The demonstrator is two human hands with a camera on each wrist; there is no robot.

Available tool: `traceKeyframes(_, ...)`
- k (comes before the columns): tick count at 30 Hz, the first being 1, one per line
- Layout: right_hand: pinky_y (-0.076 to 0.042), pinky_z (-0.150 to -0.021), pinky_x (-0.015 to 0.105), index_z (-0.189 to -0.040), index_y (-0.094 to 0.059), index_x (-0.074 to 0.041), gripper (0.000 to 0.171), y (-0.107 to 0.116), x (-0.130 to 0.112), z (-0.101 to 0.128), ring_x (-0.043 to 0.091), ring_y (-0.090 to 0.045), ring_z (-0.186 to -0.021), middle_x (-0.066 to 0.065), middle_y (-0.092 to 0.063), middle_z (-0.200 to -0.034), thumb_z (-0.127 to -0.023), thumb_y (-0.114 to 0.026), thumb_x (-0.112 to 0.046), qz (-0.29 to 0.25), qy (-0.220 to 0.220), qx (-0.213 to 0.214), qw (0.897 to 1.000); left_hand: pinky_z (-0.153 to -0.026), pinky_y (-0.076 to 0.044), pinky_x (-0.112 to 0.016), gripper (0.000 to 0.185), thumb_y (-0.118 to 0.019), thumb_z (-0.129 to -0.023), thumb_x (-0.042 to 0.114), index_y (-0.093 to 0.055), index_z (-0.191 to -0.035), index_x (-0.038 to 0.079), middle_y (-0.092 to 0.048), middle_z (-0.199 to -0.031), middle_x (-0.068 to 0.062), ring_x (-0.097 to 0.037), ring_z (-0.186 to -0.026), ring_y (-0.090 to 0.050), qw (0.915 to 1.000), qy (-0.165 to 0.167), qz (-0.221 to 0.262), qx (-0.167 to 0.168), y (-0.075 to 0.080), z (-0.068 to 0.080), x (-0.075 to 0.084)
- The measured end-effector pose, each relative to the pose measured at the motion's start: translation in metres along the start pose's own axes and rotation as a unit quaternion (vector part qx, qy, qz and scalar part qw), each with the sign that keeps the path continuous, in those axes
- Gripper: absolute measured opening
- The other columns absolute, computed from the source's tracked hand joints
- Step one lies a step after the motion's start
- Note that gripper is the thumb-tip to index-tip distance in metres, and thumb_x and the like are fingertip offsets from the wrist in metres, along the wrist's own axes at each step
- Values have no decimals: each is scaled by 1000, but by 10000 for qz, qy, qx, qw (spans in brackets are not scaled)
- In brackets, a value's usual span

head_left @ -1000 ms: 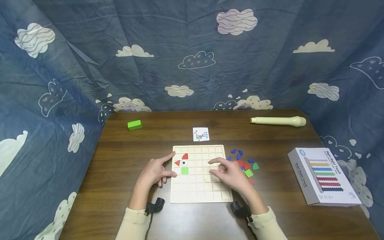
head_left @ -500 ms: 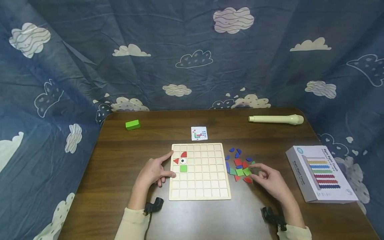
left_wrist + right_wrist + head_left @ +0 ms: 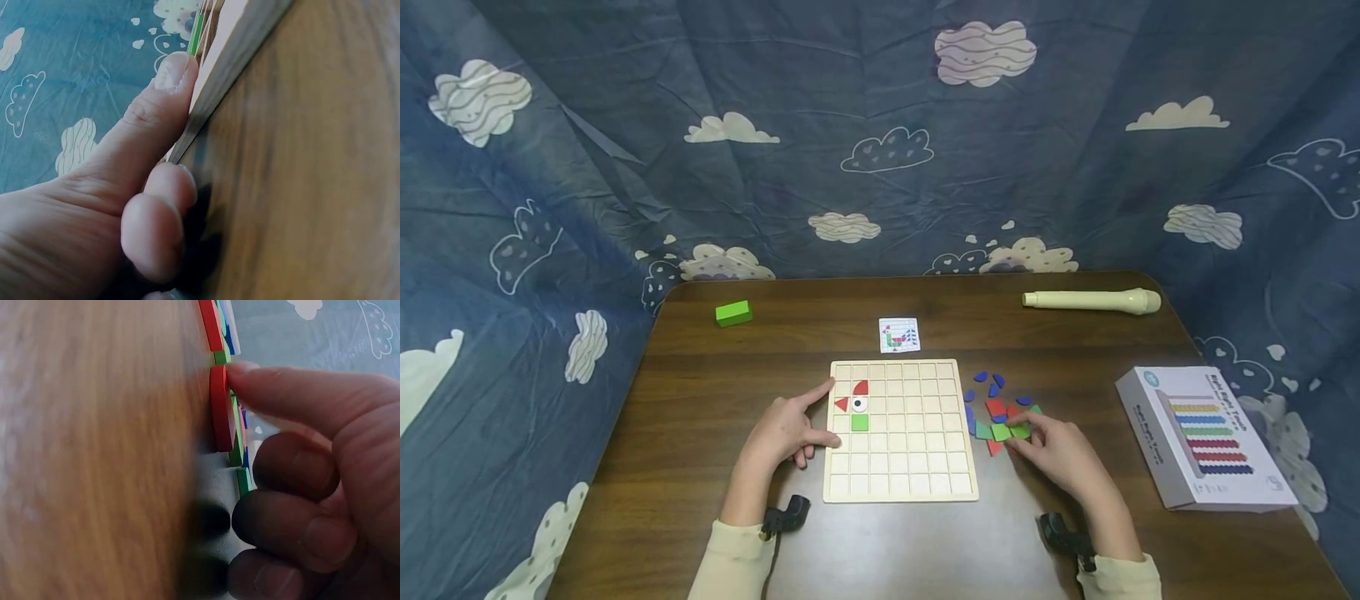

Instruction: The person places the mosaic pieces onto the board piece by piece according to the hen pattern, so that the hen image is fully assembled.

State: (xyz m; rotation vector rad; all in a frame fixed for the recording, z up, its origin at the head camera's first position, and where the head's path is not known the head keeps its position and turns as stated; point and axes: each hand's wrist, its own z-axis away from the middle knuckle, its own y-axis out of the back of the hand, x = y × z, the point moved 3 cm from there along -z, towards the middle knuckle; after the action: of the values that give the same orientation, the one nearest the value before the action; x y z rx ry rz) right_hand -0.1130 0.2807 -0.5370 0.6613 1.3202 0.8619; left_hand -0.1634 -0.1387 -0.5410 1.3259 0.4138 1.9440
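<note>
A pale wooden grid board point(image 3: 917, 450) lies mid-table and carries a red triangle point(image 3: 842, 404), a red quarter-round point(image 3: 861, 388), an eye tile point(image 3: 858, 404) and a green square point(image 3: 860, 422). My left hand point(image 3: 786, 429) rests at its left edge, index finger and thumb point(image 3: 150, 119) straight against the board's side point(image 3: 237, 37). Right of the board lies a pile of red, green and blue pieces point(image 3: 996, 408). My right hand point(image 3: 1060, 454) sits at the pile's near end, its thumb point(image 3: 294, 394) and curled index finger at either end of a flat red piece point(image 3: 219, 415).
A small pattern card point(image 3: 898, 335) lies behind the board. A green block point(image 3: 734, 313) sits at the back left and a cream recorder point(image 3: 1090, 301) at the back right. A white box point(image 3: 1206, 437) stands near the right edge. Blue cloud-print cloth surrounds the table.
My right hand left the board, swung right to the pile, then drew in over the near red piece and now covers it. The left hand has stayed put.
</note>
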Motion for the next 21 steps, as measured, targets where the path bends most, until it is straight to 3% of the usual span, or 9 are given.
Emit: traceKeyframes(21, -30, -50, 29, -124, -75, -12, 36, -1, -10, -3, 13, -41, -55, -4, -48, -61, -94, -79, -32, 428, -163, 26, 9989, -43, -41, -24, 108, -100, -71, 30, -43, -162, 41, -63, -52, -5, -18, -40, -62, 10000, 29, 39, 10, 0, 0, 0)
